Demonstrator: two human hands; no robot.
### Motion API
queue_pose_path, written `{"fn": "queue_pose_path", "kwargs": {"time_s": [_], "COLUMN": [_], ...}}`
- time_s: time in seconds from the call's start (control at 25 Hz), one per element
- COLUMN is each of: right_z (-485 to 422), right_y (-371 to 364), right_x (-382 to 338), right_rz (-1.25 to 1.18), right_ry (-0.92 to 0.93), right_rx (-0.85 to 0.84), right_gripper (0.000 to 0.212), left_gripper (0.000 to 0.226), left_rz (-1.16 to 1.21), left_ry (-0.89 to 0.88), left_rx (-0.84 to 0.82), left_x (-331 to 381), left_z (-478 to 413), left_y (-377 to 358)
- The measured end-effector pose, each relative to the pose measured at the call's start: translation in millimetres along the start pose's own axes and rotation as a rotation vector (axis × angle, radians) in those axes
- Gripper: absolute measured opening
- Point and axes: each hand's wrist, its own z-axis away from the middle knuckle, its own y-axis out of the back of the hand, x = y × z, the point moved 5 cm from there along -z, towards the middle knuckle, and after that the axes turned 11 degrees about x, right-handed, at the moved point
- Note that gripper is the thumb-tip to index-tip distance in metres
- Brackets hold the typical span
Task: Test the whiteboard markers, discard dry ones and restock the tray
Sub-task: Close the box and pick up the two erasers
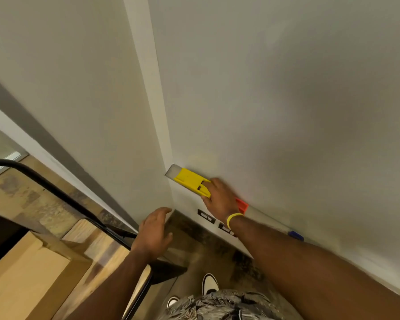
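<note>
A whiteboard (286, 88) fills the upper right, with a narrow grey marker tray (263, 215) along its lower edge. On the tray's left end sits a yellow plastic holder (191, 180). My right hand (219, 199), with a yellow wristband, rests against the yellow holder's right end with fingers curled on it. An orange piece (242, 205) sits on the tray just right of my wrist, and a blue piece (296, 235) lies farther right. My left hand (154, 232) hovers open below the tray, holding nothing. No marker is visible.
A wooden table with a black rim (83, 211) stands at lower left, carrying a cardboard box (28, 273). Wall outlets (206, 217) sit below the tray. The floor is mottled brown tile (217, 255), and my shoes (209, 284) are beneath me.
</note>
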Motion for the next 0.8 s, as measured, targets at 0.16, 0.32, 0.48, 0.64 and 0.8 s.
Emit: {"fn": "queue_pose_path", "kwargs": {"time_s": [0.16, 0.32, 0.48, 0.64, 0.8], "right_z": [-23, -34, -37, -36, -31], "right_y": [-13, -26, -33, -37, -35], "right_x": [-8, -12, -13, -8, -6], "right_rz": [0.092, 0.203, 0.387, 0.410, 0.388], "right_ry": [-0.038, -0.024, 0.004, -0.001, 0.006], "right_rx": [-0.016, -0.014, -0.013, -0.054, -0.065], "right_gripper": [0.036, 0.033, 0.033, 0.034, 0.038], "left_gripper": [0.070, 0.069, 0.068, 0.069, 0.067], "left_rz": [0.013, 0.021, 0.011, 0.001, 0.015], "left_ry": [0.079, 0.124, 0.138, 0.148, 0.126], "left_rx": [-0.038, -0.037, -0.032, -0.056, -0.062], "left_x": [-20, -33, -40, -41, -36], "left_z": [15, 23, 22, 15, 6], "left_y": [-3, 0, 2, 2, 1]}}
